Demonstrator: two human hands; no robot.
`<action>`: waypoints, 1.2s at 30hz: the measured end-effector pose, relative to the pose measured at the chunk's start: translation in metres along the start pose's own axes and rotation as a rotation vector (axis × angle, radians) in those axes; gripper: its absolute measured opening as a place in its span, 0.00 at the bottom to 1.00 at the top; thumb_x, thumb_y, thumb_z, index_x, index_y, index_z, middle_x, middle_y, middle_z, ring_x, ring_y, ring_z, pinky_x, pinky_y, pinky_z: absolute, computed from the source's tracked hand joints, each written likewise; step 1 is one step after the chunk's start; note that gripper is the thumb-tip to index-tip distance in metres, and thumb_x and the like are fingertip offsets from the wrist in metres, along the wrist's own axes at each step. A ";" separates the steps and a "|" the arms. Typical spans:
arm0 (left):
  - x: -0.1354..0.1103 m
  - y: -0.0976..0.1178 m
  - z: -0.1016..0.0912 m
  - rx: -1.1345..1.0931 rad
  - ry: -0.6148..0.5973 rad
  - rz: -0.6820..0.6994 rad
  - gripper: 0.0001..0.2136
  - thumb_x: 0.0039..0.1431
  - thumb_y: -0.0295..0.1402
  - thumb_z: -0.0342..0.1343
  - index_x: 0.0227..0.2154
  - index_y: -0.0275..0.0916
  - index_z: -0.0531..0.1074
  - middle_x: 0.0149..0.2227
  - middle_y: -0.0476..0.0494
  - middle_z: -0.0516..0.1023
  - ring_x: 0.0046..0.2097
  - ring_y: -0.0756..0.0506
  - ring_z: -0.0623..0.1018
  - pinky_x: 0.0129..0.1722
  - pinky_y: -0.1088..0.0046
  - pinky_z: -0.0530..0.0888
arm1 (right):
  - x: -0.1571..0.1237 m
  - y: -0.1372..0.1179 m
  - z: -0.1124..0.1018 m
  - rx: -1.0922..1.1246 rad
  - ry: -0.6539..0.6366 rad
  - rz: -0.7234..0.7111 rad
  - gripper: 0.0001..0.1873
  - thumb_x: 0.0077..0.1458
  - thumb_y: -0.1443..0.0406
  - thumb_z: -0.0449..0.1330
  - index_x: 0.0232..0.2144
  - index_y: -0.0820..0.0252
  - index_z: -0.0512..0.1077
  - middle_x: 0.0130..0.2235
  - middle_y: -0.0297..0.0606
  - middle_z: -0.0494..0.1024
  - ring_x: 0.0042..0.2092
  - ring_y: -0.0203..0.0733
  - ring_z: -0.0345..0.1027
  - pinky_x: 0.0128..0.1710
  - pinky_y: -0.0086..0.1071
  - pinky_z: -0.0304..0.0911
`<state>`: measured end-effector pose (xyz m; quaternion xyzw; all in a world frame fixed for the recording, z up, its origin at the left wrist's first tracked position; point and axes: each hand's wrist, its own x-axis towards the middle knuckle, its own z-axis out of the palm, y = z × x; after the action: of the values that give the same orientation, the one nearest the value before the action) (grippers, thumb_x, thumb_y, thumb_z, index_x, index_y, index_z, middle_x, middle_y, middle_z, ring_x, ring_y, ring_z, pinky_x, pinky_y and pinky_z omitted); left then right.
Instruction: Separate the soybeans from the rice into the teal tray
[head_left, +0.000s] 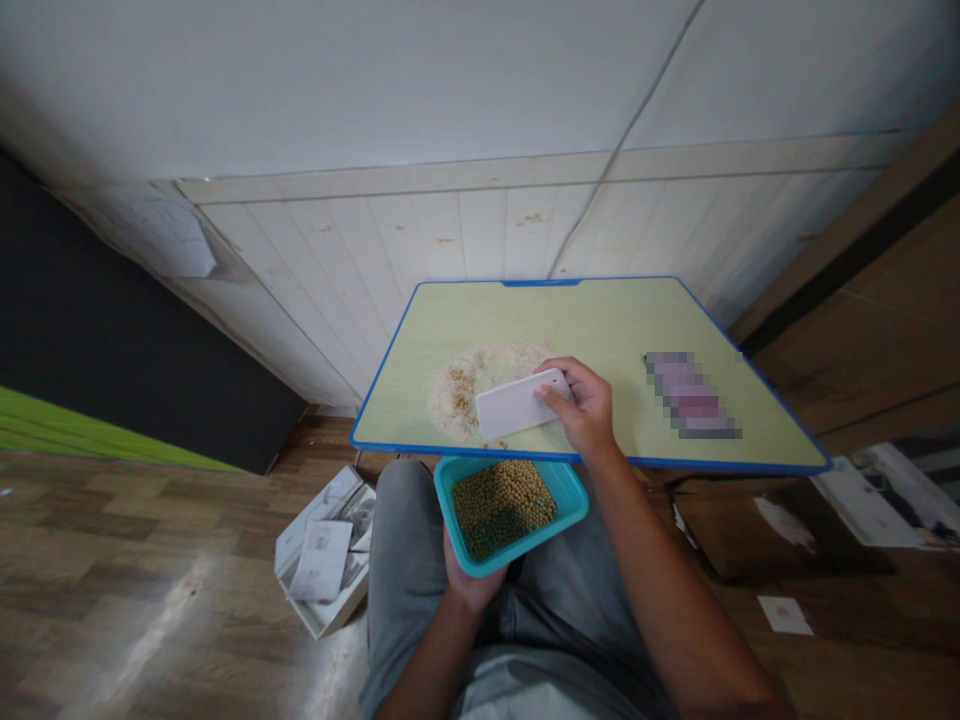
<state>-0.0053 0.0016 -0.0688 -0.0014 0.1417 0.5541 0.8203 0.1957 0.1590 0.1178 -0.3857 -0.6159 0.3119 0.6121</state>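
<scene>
In my right hand (589, 405) is a flat white plastic scraper (514, 405), pinched near its right end with the thumb on top. It is held tilted over the near part of the table, beside a spread of pale rice-like grains (450, 385). A few yellow-brown beans (459, 402) lie among the grains and close to the table's front edge. From below, my left hand (472, 585) supports a turquoise plastic tub (575, 500) in front of my lap, just under that edge. Yellow and green beans (510, 495) cover the tub's bottom. My left fingers are mostly hidden beneath it.
The small table (592, 320) has a pale green top and a blue rim. A blurred-out rectangular object (690, 395) lies on its right side. An open white box (330, 560) with papers stands on the floor to the left, and a brown carton (772, 530) to the right.
</scene>
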 end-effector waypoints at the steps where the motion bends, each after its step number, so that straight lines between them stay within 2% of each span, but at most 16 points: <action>1: 0.000 0.000 0.000 -0.002 0.001 -0.005 0.31 0.80 0.48 0.33 0.63 0.57 0.83 0.64 0.51 0.88 0.75 0.39 0.76 0.83 0.45 0.48 | 0.000 -0.001 0.000 0.000 0.004 0.002 0.11 0.56 0.55 0.69 0.38 0.52 0.81 0.36 0.35 0.84 0.35 0.44 0.75 0.35 0.38 0.69; 5: 0.001 0.001 0.001 0.001 0.009 0.004 0.30 0.80 0.46 0.36 0.62 0.56 0.84 0.61 0.50 0.90 0.73 0.38 0.78 0.82 0.43 0.52 | 0.000 -0.002 -0.001 0.013 0.005 0.005 0.09 0.55 0.56 0.69 0.37 0.52 0.81 0.35 0.34 0.84 0.35 0.44 0.74 0.36 0.38 0.68; 11: -0.001 -0.001 0.004 0.023 0.029 0.026 0.29 0.79 0.47 0.37 0.67 0.58 0.80 0.70 0.51 0.83 0.79 0.38 0.69 0.83 0.44 0.49 | -0.001 -0.001 -0.003 0.004 0.036 0.017 0.10 0.53 0.55 0.68 0.35 0.51 0.81 0.34 0.34 0.83 0.34 0.45 0.73 0.35 0.39 0.67; 16: -0.001 -0.002 -0.003 0.031 0.048 0.020 0.28 0.78 0.48 0.37 0.65 0.61 0.81 0.70 0.53 0.83 0.81 0.39 0.65 0.82 0.44 0.50 | -0.002 -0.003 -0.004 0.026 0.040 0.047 0.09 0.50 0.56 0.68 0.33 0.51 0.80 0.32 0.33 0.81 0.33 0.45 0.71 0.34 0.38 0.65; 19: 0.000 -0.002 -0.006 0.039 0.050 0.028 0.28 0.79 0.48 0.38 0.64 0.59 0.82 0.71 0.52 0.81 0.82 0.38 0.63 0.82 0.43 0.51 | -0.003 -0.004 -0.004 0.039 0.047 0.066 0.09 0.49 0.56 0.68 0.33 0.52 0.80 0.31 0.33 0.80 0.33 0.44 0.70 0.33 0.37 0.64; 26: 0.000 -0.001 0.000 0.017 0.038 0.016 0.27 0.78 0.47 0.40 0.61 0.57 0.85 0.68 0.51 0.85 0.80 0.38 0.67 0.83 0.45 0.48 | -0.002 -0.006 -0.003 0.080 0.096 0.075 0.09 0.48 0.57 0.69 0.32 0.53 0.80 0.31 0.33 0.79 0.32 0.44 0.70 0.32 0.36 0.62; 29: 0.000 -0.001 0.001 0.016 0.029 0.018 0.28 0.79 0.47 0.40 0.58 0.52 0.87 0.65 0.49 0.87 0.80 0.37 0.67 0.83 0.43 0.47 | -0.002 -0.004 -0.004 0.056 0.155 0.063 0.10 0.47 0.57 0.68 0.32 0.53 0.80 0.31 0.33 0.80 0.33 0.44 0.70 0.34 0.37 0.63; 32: 0.000 -0.001 0.004 0.019 0.066 0.019 0.28 0.79 0.47 0.41 0.57 0.49 0.88 0.65 0.46 0.88 0.80 0.35 0.67 0.83 0.41 0.49 | -0.002 -0.003 -0.007 0.022 0.211 0.032 0.09 0.48 0.58 0.68 0.33 0.53 0.80 0.32 0.33 0.80 0.33 0.45 0.71 0.33 0.37 0.63; 36: -0.001 0.000 0.015 0.030 0.193 0.035 0.25 0.78 0.48 0.44 0.59 0.54 0.86 0.67 0.48 0.86 0.79 0.35 0.70 0.81 0.41 0.55 | -0.008 -0.003 -0.011 -0.084 0.278 -0.021 0.09 0.51 0.58 0.67 0.34 0.53 0.80 0.33 0.34 0.81 0.34 0.46 0.72 0.33 0.36 0.64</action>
<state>-0.0017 0.0030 -0.0541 -0.0401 0.2282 0.5634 0.7930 0.2060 0.1499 0.1167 -0.4441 -0.5415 0.2230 0.6782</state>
